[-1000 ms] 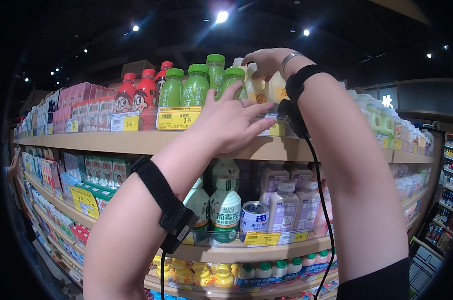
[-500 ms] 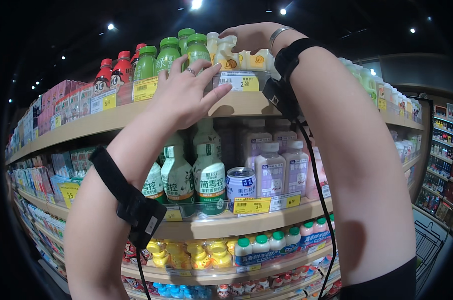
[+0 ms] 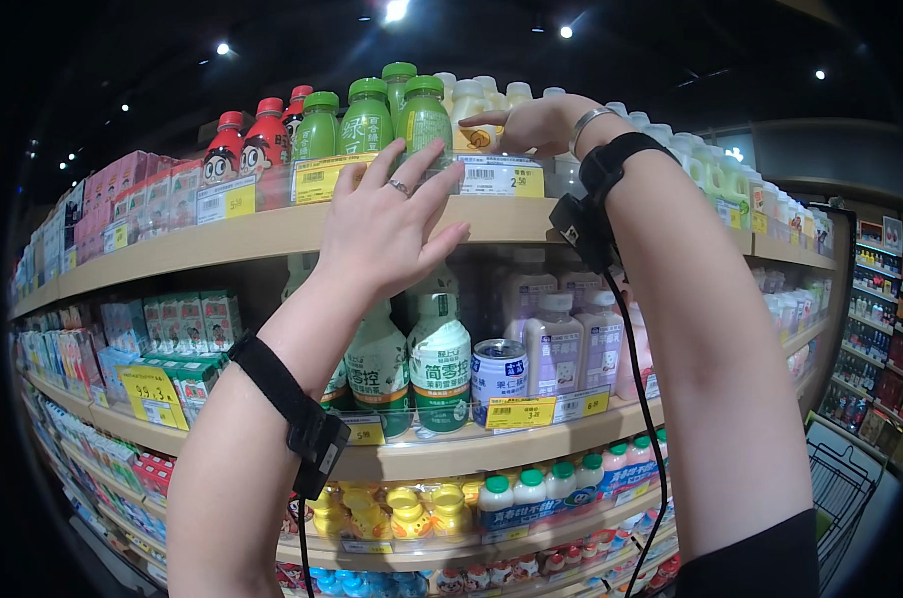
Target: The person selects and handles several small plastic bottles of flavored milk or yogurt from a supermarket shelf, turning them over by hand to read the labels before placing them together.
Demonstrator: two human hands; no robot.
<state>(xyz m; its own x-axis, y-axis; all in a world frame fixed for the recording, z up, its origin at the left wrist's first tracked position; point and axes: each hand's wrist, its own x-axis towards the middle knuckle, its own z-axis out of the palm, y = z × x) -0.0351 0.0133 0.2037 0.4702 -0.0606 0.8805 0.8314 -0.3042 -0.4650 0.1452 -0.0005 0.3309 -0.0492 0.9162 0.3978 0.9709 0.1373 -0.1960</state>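
Observation:
My left hand (image 3: pixel 387 224) is held up in front of the top shelf's edge, fingers spread and nothing in them. Its fingertips overlap the lower part of a green-capped green bottle (image 3: pixel 427 115); contact cannot be made out. Farther right, my right hand (image 3: pixel 536 127) reaches over the shelf front with fingers stretched out. Its fingertips are at the side of a cream-coloured bottle with an orange mark (image 3: pixel 468 103), touching or very close to it. More pale-capped bottles (image 3: pixel 518 93) stand behind that hand, which partly hides them.
Red-capped bottles (image 3: pixel 265 140) stand left of the green ones. Price tags (image 3: pixel 501 176) line the top shelf edge (image 3: pixel 272 231). Below are white-and-green bottles (image 3: pixel 442 364), a blue-and-white can (image 3: pixel 499 369) and lilac bottles (image 3: pixel 554 344). A wire rack (image 3: pixel 842 478) stands at lower right.
The view has shifted, so the shelves sit lower. My right hand has come down from above the cream bottle to its side. My left hand is lower against the shelf edge, still spread.

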